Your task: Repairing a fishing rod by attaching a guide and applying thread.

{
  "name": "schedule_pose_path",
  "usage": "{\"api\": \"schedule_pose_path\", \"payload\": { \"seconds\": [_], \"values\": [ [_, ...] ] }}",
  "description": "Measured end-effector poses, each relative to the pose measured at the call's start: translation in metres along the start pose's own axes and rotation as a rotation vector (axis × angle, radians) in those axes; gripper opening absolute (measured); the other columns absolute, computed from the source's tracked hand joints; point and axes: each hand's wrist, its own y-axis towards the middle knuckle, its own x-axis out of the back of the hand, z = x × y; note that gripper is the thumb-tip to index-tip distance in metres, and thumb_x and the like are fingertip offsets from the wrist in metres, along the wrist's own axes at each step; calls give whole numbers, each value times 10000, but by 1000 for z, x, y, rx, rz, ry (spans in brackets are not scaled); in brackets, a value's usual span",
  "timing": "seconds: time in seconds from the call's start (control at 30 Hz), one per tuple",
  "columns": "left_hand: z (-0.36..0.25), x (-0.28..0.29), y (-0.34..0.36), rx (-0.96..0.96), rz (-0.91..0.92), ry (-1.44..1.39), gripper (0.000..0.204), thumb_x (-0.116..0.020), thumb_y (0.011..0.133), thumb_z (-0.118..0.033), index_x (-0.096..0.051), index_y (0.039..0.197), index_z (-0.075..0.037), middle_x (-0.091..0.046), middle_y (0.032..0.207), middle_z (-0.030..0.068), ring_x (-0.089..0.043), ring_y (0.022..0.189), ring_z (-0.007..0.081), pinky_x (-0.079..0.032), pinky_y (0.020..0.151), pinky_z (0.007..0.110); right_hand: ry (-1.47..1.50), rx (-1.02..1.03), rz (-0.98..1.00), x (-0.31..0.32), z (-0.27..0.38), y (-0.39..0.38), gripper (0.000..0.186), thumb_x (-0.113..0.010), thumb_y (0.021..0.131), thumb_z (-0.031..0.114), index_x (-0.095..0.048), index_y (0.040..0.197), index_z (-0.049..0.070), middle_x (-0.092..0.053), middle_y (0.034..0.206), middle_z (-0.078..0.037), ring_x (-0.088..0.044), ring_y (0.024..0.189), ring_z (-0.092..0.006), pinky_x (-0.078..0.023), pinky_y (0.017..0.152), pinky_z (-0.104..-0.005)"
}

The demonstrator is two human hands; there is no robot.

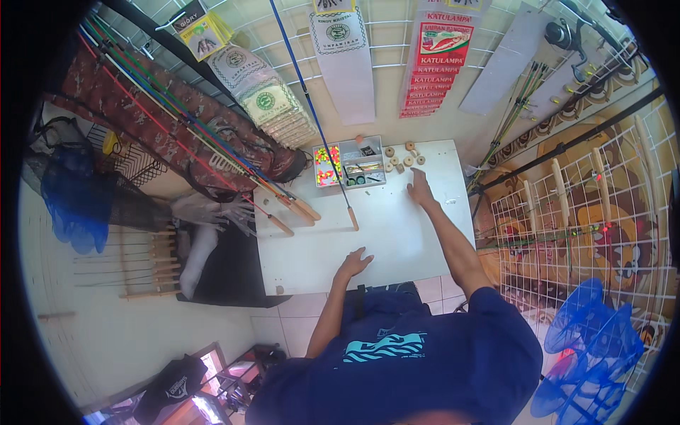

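My right hand (420,190) reaches over the white tabletop (411,248), fingers stretched forward and nothing visible in them. Just beyond its fingertips lies a cluster of small round tan pieces (399,168), like cork or wooden spools. Close to the table's front edge is my left hand (355,263), held with fingers apart and holding nothing. A compartment box (346,143) stands at the back of the table, left of the spools. Bright pink and yellow bits (327,166) fill its left part; sticks and small dark round items lie in the others.
A blue fishing rod (309,99) with a wooden handle leans across the box onto the table. Several more rods (184,117) lean at the left beside a camouflage bag (127,92). Packets (432,71) hang from the back grid. Blue nets (591,347) hang at the right.
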Motion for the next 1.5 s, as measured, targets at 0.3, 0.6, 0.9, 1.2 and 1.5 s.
{"api": "schedule_pose_path", "payload": {
  "seconds": [0.3, 0.6, 0.9, 1.2, 1.5],
  "values": [
    [21, -2, -6, 72, -123, -57, 580, -547, 920, -449, -508, 1348, -59, -499, 1385, 189, -467, 1280, 364, -364, 1085, 418, -209, 211, 90, 1, 0, 44, 620, -531, 762, -59, -423, 1356, 78, -377, 1410, -227, -496, 1189, -441, -498, 923, -486],
    [35, -19, -48, 12, -351, -326, 443, -573, 928, -301, -554, 1294, -51, -632, 1206, 193, -603, 1140, 314, -461, 986, 356, 123, -11, -191, -19, 14, -56, 193, -612, 760, -24, -592, 941, 41, -547, 986, -235, -572, 822, -384, -490, 763, -439],
    [-54, 31, -96, -374, -440, -593, 577, -726, 837, -134, -488, 1358, -75, -600, 1223, 141, -629, 1019, 215, -519, 864, 329, 1044, -185, 68, 36, 169, -154, 241, -703, 844, 43, -544, 1021, 7, -603, 976, -79, -640, 861, -160, -519, 766, -274],
    [-84, 105, -109, -656, -387, -578, 417, -730, 795, -1, -602, 1192, -20, -659, 1071, 95, -661, 912, 160, -546, 805, 298, 1180, -194, 68, 73, 247, -184, 206, -639, 919, 106, -592, 1025, -64, -637, 983, -126, -674, 873, -190, -556, 787, -301],
    [-93, 107, -137, -682, -213, -750, 368, -709, 805, 47, -608, 1158, 24, -664, 1113, 122, -651, 989, 176, -526, 905, 328, 764, 65, -257, 92, 265, -208, 168, -706, 826, 1, -658, 984, -32, -703, 942, -115, -689, 868, -172, -555, 820, -296]
  ]
}}
